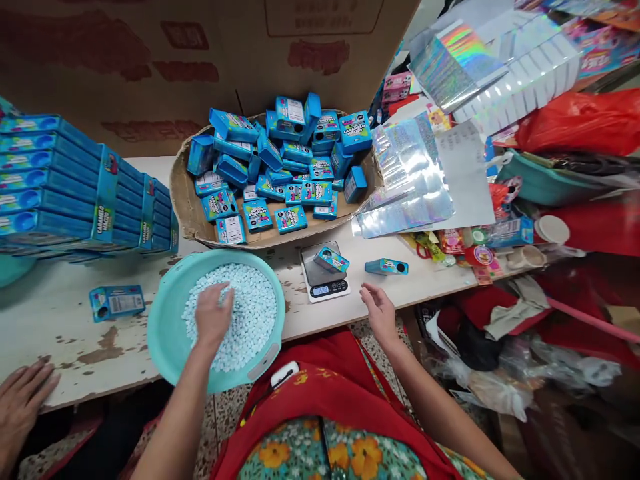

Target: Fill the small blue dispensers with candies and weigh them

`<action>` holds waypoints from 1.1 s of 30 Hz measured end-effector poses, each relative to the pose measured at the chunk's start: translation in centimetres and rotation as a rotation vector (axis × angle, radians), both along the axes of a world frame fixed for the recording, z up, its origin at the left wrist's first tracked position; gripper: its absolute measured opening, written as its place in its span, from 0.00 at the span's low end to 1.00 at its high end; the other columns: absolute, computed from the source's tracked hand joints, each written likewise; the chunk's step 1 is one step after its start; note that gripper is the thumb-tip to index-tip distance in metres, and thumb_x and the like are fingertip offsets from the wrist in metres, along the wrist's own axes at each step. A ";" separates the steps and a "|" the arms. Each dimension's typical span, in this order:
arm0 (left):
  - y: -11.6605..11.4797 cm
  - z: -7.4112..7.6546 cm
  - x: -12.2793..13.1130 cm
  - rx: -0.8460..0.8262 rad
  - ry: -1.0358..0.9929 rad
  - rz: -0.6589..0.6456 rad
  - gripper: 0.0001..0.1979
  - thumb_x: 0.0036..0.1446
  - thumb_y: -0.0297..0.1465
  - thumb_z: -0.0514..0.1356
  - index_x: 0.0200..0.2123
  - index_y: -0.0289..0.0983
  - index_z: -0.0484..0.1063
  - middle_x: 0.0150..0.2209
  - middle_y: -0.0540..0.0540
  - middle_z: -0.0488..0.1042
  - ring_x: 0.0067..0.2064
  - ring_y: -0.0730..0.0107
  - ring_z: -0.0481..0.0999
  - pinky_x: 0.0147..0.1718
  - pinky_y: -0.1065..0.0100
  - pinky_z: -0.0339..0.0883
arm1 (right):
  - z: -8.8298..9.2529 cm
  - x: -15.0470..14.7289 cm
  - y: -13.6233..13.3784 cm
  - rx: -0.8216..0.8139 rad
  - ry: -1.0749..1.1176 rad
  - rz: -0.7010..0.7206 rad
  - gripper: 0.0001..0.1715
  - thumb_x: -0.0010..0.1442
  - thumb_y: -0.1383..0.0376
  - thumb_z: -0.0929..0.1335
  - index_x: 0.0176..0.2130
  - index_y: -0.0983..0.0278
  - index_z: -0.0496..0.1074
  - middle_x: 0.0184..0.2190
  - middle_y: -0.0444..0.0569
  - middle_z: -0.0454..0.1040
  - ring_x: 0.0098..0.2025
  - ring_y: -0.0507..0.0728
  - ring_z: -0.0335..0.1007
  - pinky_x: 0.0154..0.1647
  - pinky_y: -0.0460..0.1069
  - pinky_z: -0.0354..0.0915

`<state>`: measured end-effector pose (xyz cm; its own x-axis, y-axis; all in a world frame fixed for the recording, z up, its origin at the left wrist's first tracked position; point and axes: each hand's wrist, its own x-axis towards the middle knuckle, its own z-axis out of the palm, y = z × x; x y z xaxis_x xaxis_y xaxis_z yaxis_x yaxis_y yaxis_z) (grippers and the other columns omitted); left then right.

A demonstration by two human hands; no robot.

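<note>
My left hand (214,315) is in a turquoise plastic basin (163,313), over a bed of small pale-blue candies (253,303). Its fingers are curled down; whatever they hold, if anything, is hidden. My right hand (379,312) is empty at the table's front edge, fingers loosely bent and apart. Just left of it stands a small digital kitchen scale (329,287), its display lit. A blue candy box (332,259) rests on the scale's plate, tilted to one side. Another blue box (387,267) lies on the table right of the scale, beyond my right hand.
A cut-down carton (183,193) full of blue boxes stands behind the basin. Stacked blue display packs (55,180) rise at the left, with a single box (117,302) before them. Another person's hand (25,400) rests on the table. Shiny sticker sheets (410,173) lie at right.
</note>
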<state>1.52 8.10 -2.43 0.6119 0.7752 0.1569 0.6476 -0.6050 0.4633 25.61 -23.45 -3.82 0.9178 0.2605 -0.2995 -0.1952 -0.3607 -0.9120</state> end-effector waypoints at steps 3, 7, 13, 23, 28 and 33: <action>-3.1 -1.9 3.6 -0.041 0.119 -0.172 0.19 0.63 0.40 0.51 0.47 0.35 0.72 0.45 0.39 0.74 0.48 0.56 0.70 0.50 0.55 0.63 | 0.0 -0.1 0.0 0.001 0.008 0.004 0.28 0.53 0.50 0.70 0.46 0.65 0.72 0.46 0.56 0.75 0.46 0.60 0.71 0.51 0.58 0.65; -5.3 -2.0 4.5 -0.002 0.293 -0.247 0.18 0.63 0.39 0.52 0.49 0.37 0.71 0.46 0.39 0.73 0.47 0.53 0.69 0.44 0.55 0.63 | 0.3 -0.1 0.2 -0.011 0.009 -0.019 0.28 0.51 0.49 0.71 0.45 0.65 0.72 0.45 0.57 0.75 0.46 0.61 0.71 0.50 0.59 0.66; -5.0 -1.7 2.1 0.008 0.281 -0.389 0.15 0.64 0.34 0.49 0.45 0.37 0.73 0.40 0.41 0.74 0.42 0.58 0.69 0.45 0.58 0.63 | 0.4 -0.2 0.8 -0.013 0.026 0.019 0.28 0.50 0.49 0.71 0.44 0.65 0.72 0.45 0.58 0.75 0.45 0.61 0.72 0.50 0.59 0.66; -5.3 -0.3 1.5 0.020 0.177 -0.249 0.14 0.64 0.33 0.50 0.48 0.37 0.70 0.47 0.41 0.71 0.48 0.60 0.71 0.47 0.61 0.67 | 0.8 2.0 6.3 -0.007 -0.314 0.176 0.41 0.45 0.56 0.76 0.55 0.63 0.64 0.53 0.57 0.68 0.52 0.63 0.66 0.50 0.58 0.65; -5.0 2.9 1.3 -0.033 0.004 -0.172 0.13 0.63 0.35 0.52 0.48 0.39 0.69 0.46 0.42 0.72 0.47 0.61 0.72 0.47 0.60 0.68 | 6.0 3.1 10.9 0.041 -0.417 0.358 0.20 0.51 0.57 0.73 0.43 0.61 0.73 0.40 0.49 0.73 0.43 0.59 0.70 0.48 0.55 0.65; -5.1 10.5 2.0 -0.192 -0.163 -0.199 0.31 0.54 0.45 0.60 0.59 0.43 0.58 0.56 0.40 0.66 0.54 0.56 0.69 0.46 0.57 0.70 | 12.6 -2.7 13.7 0.339 -0.450 0.713 0.20 0.52 0.59 0.74 0.46 0.54 0.73 0.42 0.45 0.74 0.46 0.58 0.70 0.50 0.55 0.65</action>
